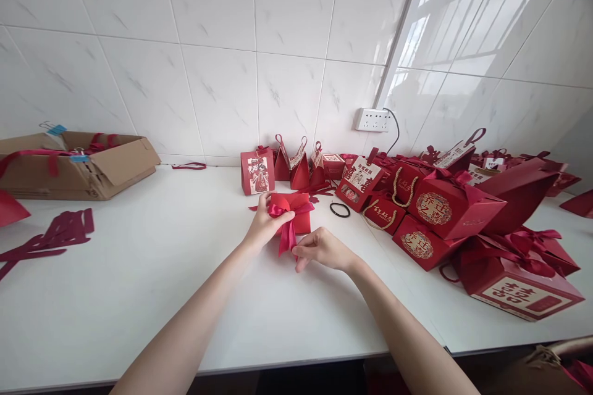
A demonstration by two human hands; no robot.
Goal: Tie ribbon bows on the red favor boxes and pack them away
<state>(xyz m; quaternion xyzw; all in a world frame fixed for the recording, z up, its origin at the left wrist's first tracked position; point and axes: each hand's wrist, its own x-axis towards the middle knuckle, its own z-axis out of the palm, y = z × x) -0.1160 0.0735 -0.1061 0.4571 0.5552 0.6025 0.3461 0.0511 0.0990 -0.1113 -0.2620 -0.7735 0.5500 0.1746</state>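
A small red gift box [303, 222] rests on the white table in front of me, with a dark pink ribbon [288, 236] tied across its top. My left hand [266, 222] is closed around the box's left side, its thumb pressing on the ribbon's knot. Just in front of the box, my right hand [322, 250] pinches the end of a ribbon tail that hangs toward me. Part of the box's left side is hidden behind my left hand.
Finished red gift boxes [445, 203] are piled at the right, with several smaller ones [299, 170] along the wall. A black hair tie [340, 210] lies nearby. To the left are cut ribbon strips [69, 228] and an open cardboard box [111, 176]. A power strip [372, 120] is on the wall.
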